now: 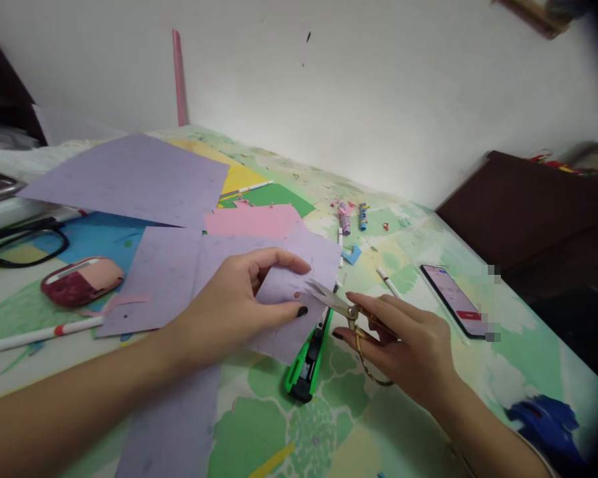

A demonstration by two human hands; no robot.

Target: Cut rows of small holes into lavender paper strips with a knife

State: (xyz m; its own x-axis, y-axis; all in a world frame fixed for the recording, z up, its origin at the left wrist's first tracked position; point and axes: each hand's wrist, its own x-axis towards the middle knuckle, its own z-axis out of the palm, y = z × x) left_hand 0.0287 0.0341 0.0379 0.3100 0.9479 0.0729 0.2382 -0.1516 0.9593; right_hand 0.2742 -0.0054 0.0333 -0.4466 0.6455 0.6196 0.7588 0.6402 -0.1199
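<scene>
Clearly, the right grip [412, 335] holds scissors [351, 312] at lilac paper [284, 335].

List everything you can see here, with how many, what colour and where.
Scissors: 1, gold and silver, centre
Paper: several pieces; purple, pink, yellow, green, blue; mostly left and centre
Cutter: 1, green and black, lower centre
Phone: 1, dark-edged, right
Case: 1, maroon and pink, left
Pens: at least four, mostly white, scattered
Rolls: 2, purple and blue, right of centre, farther back
Loop: 1, black, far left
Stick: 1, pink, upright at back
Unclear thing: 1, blue, lower right
Furniture: dark brown, right
Cloth: 1, green, white and yellow, under the paper
Wall: 1, whitish, behind
Left hand: 1, dark thumbnail, at the purple paper
Right hand: 1, dark nails, on the scissors' handles
</scene>
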